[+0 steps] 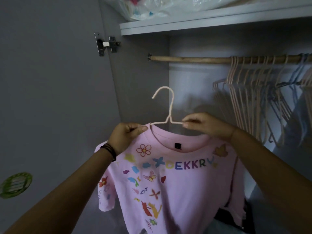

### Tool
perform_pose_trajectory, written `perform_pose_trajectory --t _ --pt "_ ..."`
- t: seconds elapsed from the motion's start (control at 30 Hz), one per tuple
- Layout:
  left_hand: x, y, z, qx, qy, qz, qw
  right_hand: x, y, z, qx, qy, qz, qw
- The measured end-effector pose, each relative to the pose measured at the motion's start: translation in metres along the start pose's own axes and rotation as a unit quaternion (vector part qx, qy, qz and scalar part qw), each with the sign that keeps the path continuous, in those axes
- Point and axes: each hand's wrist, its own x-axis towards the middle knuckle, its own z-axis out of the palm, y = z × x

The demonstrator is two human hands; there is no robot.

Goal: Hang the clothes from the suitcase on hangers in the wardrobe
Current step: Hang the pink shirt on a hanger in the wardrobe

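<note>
A pink T-shirt with colourful prints and lettering hangs in front of me on a pale pink hanger, whose hook points up and left. My left hand grips the shirt's left shoulder at the collar, over the hanger's arm. My right hand pinches the hanger's right arm at the shirt's neckline. The hook is below the wooden wardrobe rail and apart from it. The suitcase is not in view.
Several empty pink and blue hangers crowd the rail's right part; its left stretch is bare. A shelf above holds plastic bags. The open wardrobe door with its hinge stands at my left.
</note>
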Motion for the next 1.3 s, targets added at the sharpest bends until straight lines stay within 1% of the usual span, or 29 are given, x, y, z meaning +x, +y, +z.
perform_pose_trajectory --t 0.07,0.13,0.2,0.3,0.37,0.47,0.53,0.63,0.77,0.83,0.93,1.17,1.3 --pt "-0.003 -0.004 -0.010 -0.013 0.030 -0.018 0.999 -0.015 0.017 -0.013 -0.033 0.011 0.021 0.999" --pt "-0.005 -0.007 -0.018 -0.017 0.044 -0.027 0.999 -0.027 0.033 -0.020 -0.024 0.006 0.046 0.999" --pt "-0.007 -0.007 -0.021 -0.017 0.049 -0.027 0.998 -0.033 0.044 -0.024 -0.029 0.029 0.056 0.998" --pt "-0.009 -0.006 -0.023 -0.016 0.054 -0.023 0.998 -0.038 0.052 -0.029 -0.039 0.078 0.051 0.995" --pt "-0.009 -0.006 -0.023 -0.026 0.051 -0.024 0.998 -0.042 0.053 -0.029 -0.028 0.095 0.049 0.994" --pt "-0.008 -0.004 -0.017 -0.030 0.037 -0.023 0.999 -0.042 0.044 -0.021 -0.018 0.100 0.023 0.995" --pt "-0.006 -0.001 -0.008 -0.030 0.026 -0.017 0.999 -0.036 0.035 -0.012 -0.019 0.087 0.002 0.996" --pt "-0.006 0.002 0.000 -0.031 0.016 -0.008 0.999 -0.031 0.028 -0.005 0.012 0.089 -0.004 0.996" --pt "-0.008 -0.003 -0.010 -0.041 0.042 -0.022 0.998 -0.043 0.039 -0.018 0.078 0.104 0.036 0.991" --pt "-0.008 -0.004 -0.016 -0.037 0.055 -0.027 0.997 -0.046 0.047 -0.024 0.058 0.118 0.046 0.990" --pt "-0.008 -0.002 -0.019 -0.041 0.060 -0.024 0.997 -0.046 0.053 -0.027 0.023 0.153 0.036 0.987" --pt "-0.007 0.001 -0.016 -0.042 0.073 -0.020 0.996 -0.043 0.056 -0.022 0.076 0.207 0.022 0.975" --pt "-0.009 -0.001 -0.013 -0.048 0.070 -0.020 0.996 -0.043 0.055 -0.023 0.075 0.203 0.010 0.976"
